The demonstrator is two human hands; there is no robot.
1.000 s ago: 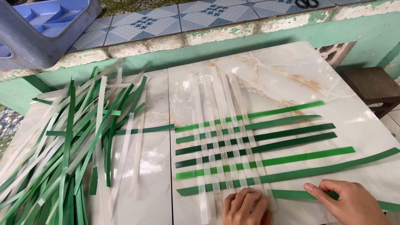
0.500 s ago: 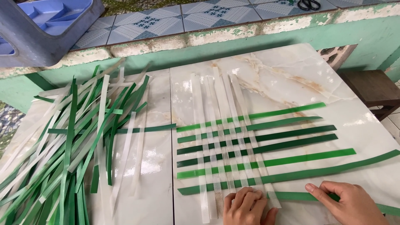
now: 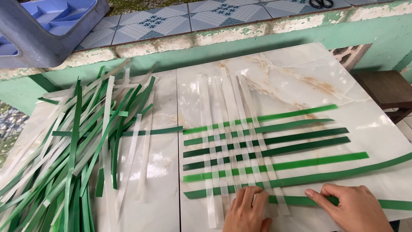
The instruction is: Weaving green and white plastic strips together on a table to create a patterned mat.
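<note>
A partly woven mat (image 3: pixel 240 150) of green horizontal strips and clear whitish vertical strips lies on the marble slab (image 3: pixel 300 81). My left hand (image 3: pixel 247 210) presses flat on the near ends of the clear strips at the mat's bottom edge. My right hand (image 3: pixel 349 207) rests with fingertips on the lowest green strip (image 3: pixel 296 199), to the right of the weave. Neither hand lifts anything.
A loose pile of green and clear strips (image 3: pixel 73 150) covers the left slab. A grey-blue plastic stool (image 3: pixel 43 25) lies overturned on the tiled ledge (image 3: pixel 206 21) at the back. Scissors (image 3: pixel 321 3) lie top right. A dark wooden stool (image 3: pixel 386 88) stands at right.
Both hands stay on the same strip ends; my right fingers have crept slightly left along the lowest green strip. The view shifted a little.
</note>
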